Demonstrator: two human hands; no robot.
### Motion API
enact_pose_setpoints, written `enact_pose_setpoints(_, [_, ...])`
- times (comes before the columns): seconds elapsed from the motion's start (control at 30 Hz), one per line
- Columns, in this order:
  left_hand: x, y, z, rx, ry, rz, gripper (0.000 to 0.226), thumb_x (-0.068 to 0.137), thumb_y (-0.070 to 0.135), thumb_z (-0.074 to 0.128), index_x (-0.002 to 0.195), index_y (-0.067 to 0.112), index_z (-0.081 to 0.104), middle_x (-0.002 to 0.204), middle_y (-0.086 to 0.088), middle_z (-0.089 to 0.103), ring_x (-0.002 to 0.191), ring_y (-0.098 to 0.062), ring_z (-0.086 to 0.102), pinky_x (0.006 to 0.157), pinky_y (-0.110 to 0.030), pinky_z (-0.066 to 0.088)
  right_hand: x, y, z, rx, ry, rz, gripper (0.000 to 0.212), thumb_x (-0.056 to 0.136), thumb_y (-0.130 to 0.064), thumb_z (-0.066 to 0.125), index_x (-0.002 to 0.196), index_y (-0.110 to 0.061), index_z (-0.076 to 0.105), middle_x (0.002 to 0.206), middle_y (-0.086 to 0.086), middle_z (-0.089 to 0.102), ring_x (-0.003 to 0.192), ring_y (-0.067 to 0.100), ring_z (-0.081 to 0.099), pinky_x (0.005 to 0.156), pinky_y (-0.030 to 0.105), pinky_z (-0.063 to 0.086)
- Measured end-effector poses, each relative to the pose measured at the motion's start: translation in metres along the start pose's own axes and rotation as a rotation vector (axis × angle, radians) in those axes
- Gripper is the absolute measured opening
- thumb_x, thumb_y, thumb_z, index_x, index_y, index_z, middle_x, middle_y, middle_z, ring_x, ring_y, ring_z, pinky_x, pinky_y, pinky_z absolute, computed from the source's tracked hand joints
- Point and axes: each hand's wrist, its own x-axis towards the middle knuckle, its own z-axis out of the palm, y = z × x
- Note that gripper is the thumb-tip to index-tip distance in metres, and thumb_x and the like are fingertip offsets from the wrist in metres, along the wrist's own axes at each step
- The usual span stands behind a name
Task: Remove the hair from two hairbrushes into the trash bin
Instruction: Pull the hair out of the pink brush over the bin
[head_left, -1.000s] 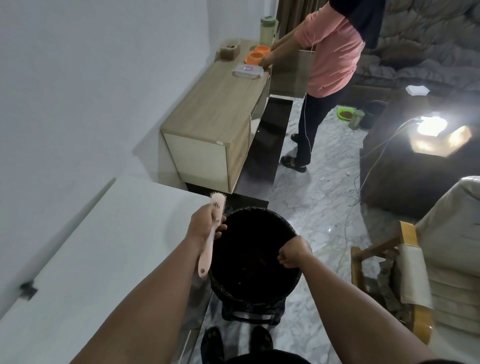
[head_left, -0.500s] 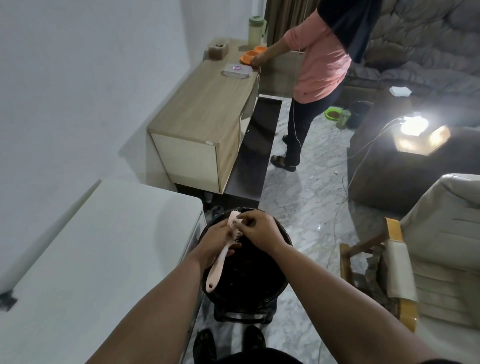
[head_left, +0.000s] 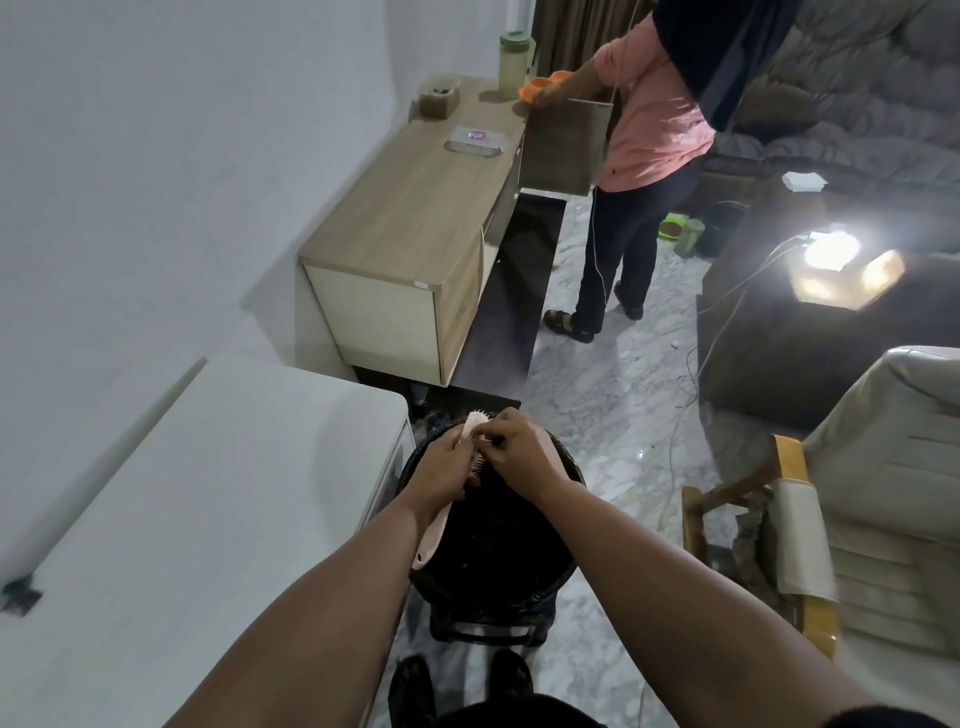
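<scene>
A pale pink hairbrush (head_left: 432, 535) is held over the round black trash bin (head_left: 550, 577) in front of my feet. My left hand (head_left: 441, 470) grips it around the neck, handle pointing down toward me, bristled head up at the bin's far rim. My right hand (head_left: 519, 452) rests against the bristles with fingers pinched together; whether hair is between them I cannot tell. Only one hairbrush is in view.
A white table (head_left: 208, 519) stands at my left, touching the bin. Behind it is a wooden cabinet (head_left: 415, 218). A person in a pink top (head_left: 649, 119) stands at its far end. A wooden-armed chair (head_left: 810, 519) is to the right on the marble floor.
My right hand has come off the bin's rim and moved onto the brush bristles. The left hand has brought the brush from beside the bin to over it.
</scene>
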Motion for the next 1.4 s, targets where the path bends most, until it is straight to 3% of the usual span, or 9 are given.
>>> enact_pose_setpoints(0.13, [-0.003, -0.001, -0.002, 0.054, -0.037, 0.021, 0.032, 0.109, 0.026, 0.042, 0.126, 0.031, 0.068, 0.082, -0.002, 0.065, 0.063, -0.013, 0.058, 0.051, -0.023, 0.040, -0.005, 0.000, -0.001, 0.028, 0.004, 0.021, 0.006, 0.088, -0.023, 0.075, 0.088, -0.020, 0.080, 0.082, -0.011, 0.063, 0.079, 0.013, 0.062, 0.075, 0.031, 0.050])
enact_pose_setpoints(0.3, [-0.001, -0.008, -0.004, 0.011, -0.052, 0.026, 0.031, 0.104, 0.022, 0.047, 0.119, 0.032, 0.073, 0.084, -0.008, 0.067, 0.063, -0.015, 0.054, 0.050, -0.028, 0.038, -0.002, 0.002, -0.004, 0.028, -0.087, 0.212, 0.024, 0.089, -0.032, 0.076, 0.072, -0.019, 0.066, 0.062, -0.007, 0.062, 0.065, 0.017, 0.061, 0.068, 0.034, 0.051])
enact_pose_setpoints(0.47, [0.010, -0.013, -0.018, 0.111, 0.115, -0.076, 0.042, 0.106, 0.020, 0.038, 0.143, 0.024, 0.056, 0.104, -0.009, 0.067, 0.072, -0.018, 0.062, 0.045, -0.021, 0.044, -0.007, 0.009, -0.010, -0.012, -0.245, 0.343, 0.019, 0.089, -0.024, 0.075, 0.071, -0.019, 0.071, 0.065, -0.002, 0.069, 0.065, 0.018, 0.067, 0.069, 0.036, 0.060])
enact_pose_setpoints(0.67, [0.016, -0.012, -0.037, 0.043, 0.128, -0.121, 0.049, 0.102, 0.022, 0.038, 0.147, 0.026, 0.056, 0.126, -0.015, 0.070, 0.080, -0.022, 0.069, 0.046, -0.021, 0.047, -0.017, 0.038, -0.020, -0.032, -0.154, 0.578, 0.016, 0.087, -0.018, 0.076, 0.073, -0.009, 0.076, 0.076, 0.011, 0.077, 0.076, 0.030, 0.075, 0.075, 0.044, 0.065])
enact_pose_setpoints(0.83, [0.011, -0.008, -0.028, 0.000, 0.092, -0.118, 0.040, 0.105, 0.033, 0.041, 0.140, 0.029, 0.060, 0.114, -0.010, 0.076, 0.078, -0.018, 0.070, 0.049, -0.022, 0.047, -0.015, 0.029, -0.020, 0.076, -0.271, 0.595, 0.019, 0.096, -0.012, 0.065, 0.080, -0.006, 0.072, 0.071, 0.008, 0.069, 0.047, 0.012, 0.063, 0.044, 0.023, 0.052])
enact_pose_setpoints(0.93, [0.010, -0.007, -0.023, -0.038, 0.073, -0.129, 0.037, 0.105, 0.029, 0.043, 0.138, 0.029, 0.062, 0.109, -0.011, 0.078, 0.075, -0.017, 0.070, 0.048, -0.021, 0.048, -0.013, 0.035, -0.016, 0.024, -0.276, 0.602, 0.016, 0.089, -0.005, 0.061, 0.093, -0.006, 0.076, 0.076, 0.007, 0.068, 0.066, 0.026, 0.070, 0.058, 0.032, 0.059])
enact_pose_setpoints(1.03, [0.009, -0.005, -0.021, -0.087, 0.057, -0.154, 0.037, 0.103, 0.023, 0.043, 0.134, 0.023, 0.064, 0.112, -0.018, 0.077, 0.071, -0.017, 0.069, 0.046, -0.021, 0.047, -0.014, 0.035, -0.015, -0.015, -0.250, 0.602, 0.010, 0.078, -0.010, 0.074, 0.072, -0.017, 0.077, 0.075, 0.005, 0.075, 0.083, 0.033, 0.076, 0.077, 0.044, 0.065])
enact_pose_setpoints(1.13, [0.006, -0.002, -0.018, -0.136, 0.048, -0.172, 0.036, 0.104, 0.026, 0.042, 0.130, 0.022, 0.066, 0.115, -0.019, 0.076, 0.068, -0.016, 0.067, 0.048, -0.021, 0.049, -0.014, 0.032, -0.019, -0.013, -0.191, 0.610, 0.021, 0.073, -0.010, 0.081, 0.063, -0.022, 0.067, 0.075, -0.003, 0.072, 0.084, 0.025, 0.074, 0.079, 0.037, 0.063])
enact_pose_setpoints(1.4, [0.009, -0.003, -0.015, -0.316, -0.059, -0.281, 0.042, 0.107, 0.042, 0.037, 0.115, 0.018, 0.070, 0.093, -0.010, 0.073, 0.064, -0.015, 0.065, 0.046, -0.024, 0.051, -0.008, 0.023, -0.018, 0.120, -0.058, 0.411, 0.006, 0.083, -0.019, 0.073, 0.082, -0.025, 0.074, 0.078, -0.010, 0.070, 0.080, 0.013, 0.068, 0.078, 0.028, 0.053])
